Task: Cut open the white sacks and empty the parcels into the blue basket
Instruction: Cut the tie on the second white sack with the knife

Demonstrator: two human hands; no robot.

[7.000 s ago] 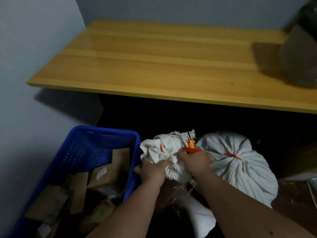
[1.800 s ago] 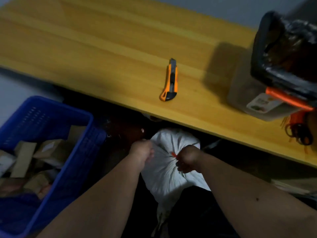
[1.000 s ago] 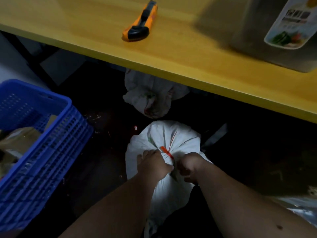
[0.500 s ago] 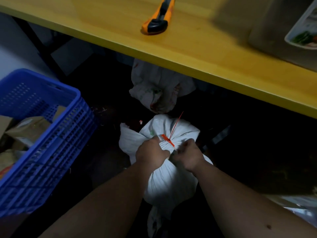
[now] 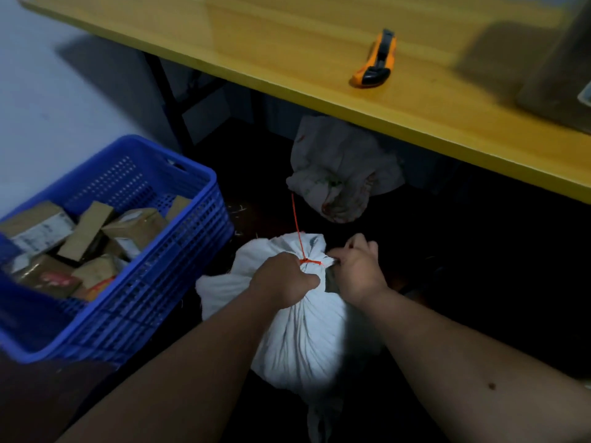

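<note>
Under the table (image 5: 319, 68), both hands grasp a tied sack (image 5: 303, 330): left hand (image 5: 283, 279) and right hand (image 5: 358, 270) clench its neck to lift it.

Surface (image 5: 287, 36): yellow wooden top, planked grain, glossy, running from far left to near right; near edge thick and rounded. Leg (image 5: 166, 97): dark metal, slanted, at the far left under the surface. Wall (image 5: 48, 100): pale grey, plain, at left, carrying a soft shadow. Floor (image 5: 479, 266): dark, dim beneath the surface, a few pale specks near the middle. Light: low, brightest on the wooden top.
</note>
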